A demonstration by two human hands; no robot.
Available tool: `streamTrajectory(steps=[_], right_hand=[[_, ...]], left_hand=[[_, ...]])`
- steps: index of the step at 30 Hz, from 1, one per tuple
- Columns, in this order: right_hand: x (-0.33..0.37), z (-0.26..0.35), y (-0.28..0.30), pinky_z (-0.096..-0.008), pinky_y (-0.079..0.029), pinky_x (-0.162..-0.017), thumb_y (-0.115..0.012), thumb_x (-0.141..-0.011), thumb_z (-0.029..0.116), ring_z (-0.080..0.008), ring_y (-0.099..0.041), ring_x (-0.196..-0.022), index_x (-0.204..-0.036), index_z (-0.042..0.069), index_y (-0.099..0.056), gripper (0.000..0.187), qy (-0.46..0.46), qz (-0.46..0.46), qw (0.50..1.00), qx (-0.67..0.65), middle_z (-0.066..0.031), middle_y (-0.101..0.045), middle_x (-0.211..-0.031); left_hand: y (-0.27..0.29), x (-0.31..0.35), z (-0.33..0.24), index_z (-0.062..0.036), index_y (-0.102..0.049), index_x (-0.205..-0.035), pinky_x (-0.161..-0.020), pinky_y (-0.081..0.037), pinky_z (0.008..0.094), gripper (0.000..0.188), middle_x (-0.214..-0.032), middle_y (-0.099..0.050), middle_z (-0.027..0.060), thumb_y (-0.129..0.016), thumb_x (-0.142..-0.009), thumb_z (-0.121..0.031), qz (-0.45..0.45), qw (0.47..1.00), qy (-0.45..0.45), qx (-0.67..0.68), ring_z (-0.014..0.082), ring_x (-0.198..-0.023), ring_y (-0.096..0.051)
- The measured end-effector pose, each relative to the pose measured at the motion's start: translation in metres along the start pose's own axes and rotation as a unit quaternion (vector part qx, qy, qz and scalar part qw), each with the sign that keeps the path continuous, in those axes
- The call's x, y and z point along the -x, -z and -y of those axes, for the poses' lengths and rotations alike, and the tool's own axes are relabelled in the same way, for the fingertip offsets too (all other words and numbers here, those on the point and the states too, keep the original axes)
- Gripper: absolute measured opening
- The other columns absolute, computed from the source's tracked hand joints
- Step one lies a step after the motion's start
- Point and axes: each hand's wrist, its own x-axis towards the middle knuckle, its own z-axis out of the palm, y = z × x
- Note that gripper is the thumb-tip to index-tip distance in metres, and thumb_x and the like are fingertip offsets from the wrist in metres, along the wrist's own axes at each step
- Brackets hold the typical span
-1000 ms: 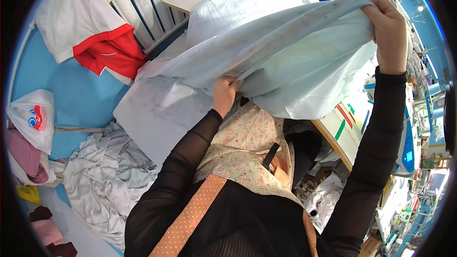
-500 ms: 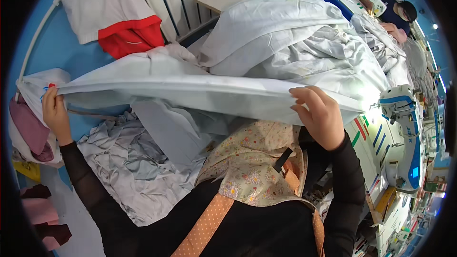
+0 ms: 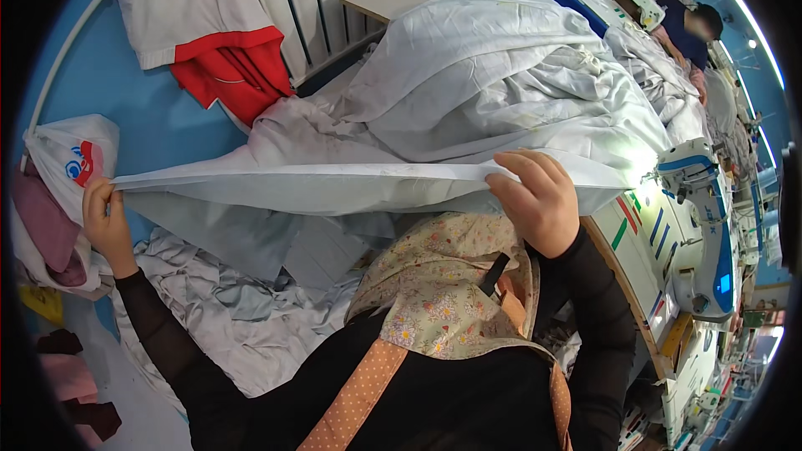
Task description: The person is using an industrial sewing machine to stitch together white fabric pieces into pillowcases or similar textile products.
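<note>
A long piece of white fabric (image 3: 334, 188) is stretched taut between my two hands, its hemmed upper edge running nearly straight across. At the far left, my left hand (image 3: 106, 215) pinches the corner of that edge. My right hand (image 3: 536, 200) grips the same edge with thumb and fingers, right of the middle. Beyond my right hand the cloth runs on to the lit needle area of a white and blue sewing machine (image 3: 697, 225); whether it lies under the presser foot is too small to tell. Below the stretched edge the fabric hangs in loose folds.
A big heap of white cloth (image 3: 518, 75) lies ahead on a table. More crumpled fabric (image 3: 242, 301) sits below on the left. A red and white garment (image 3: 225, 67) hangs from a white rail at the upper left, with a plastic bag (image 3: 83, 146) nearby. Another person (image 3: 687, 29) works at the far right.
Both hands have moved slightly, the left one down and to the right, the right one to the left. The fabric's edge has dropped a little; both hands still hold it.
</note>
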Motion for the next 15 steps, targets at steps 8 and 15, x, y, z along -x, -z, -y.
streamTrajectory(steps=[8, 15], right_hand=[[0.001, 0.015, -0.01, -0.0401, -0.055, -0.077, -0.068, -0.067, 0.004, -0.0303, -0.066, -0.092, -0.092, 0.007, -0.065, 0.025, 0.019, 0.014, 1.0, 0.007, -0.0101, -0.066, -0.103], [-0.002, 0.019, -0.019, -0.038, -0.05, -0.063, -0.062, -0.075, 0.008, -0.026, -0.06, -0.072, -0.106, 0.006, -0.062, 0.031, -0.104, 0.1, 0.988, 0.063, -0.0057, -0.061, -0.08]], left_hand=[[-0.008, 0.011, -0.009, 0.0019, -0.055, -0.085, -0.065, -0.041, 0.0231, 0.008, -0.09, -0.059, 0.007, -0.063, -0.086, 0.002, -0.004, 0.999, -0.005, 0.034, 0.0135, -0.075, -0.053], [-0.022, 0.022, 0.006, 0.0006, -0.061, -0.101, -0.065, -0.042, 0.022, 0.012, -0.087, -0.056, 0.0032, -0.058, -0.089, 0.003, -0.015, 0.984, 0.109, 0.14, 0.01, -0.073, -0.049]])
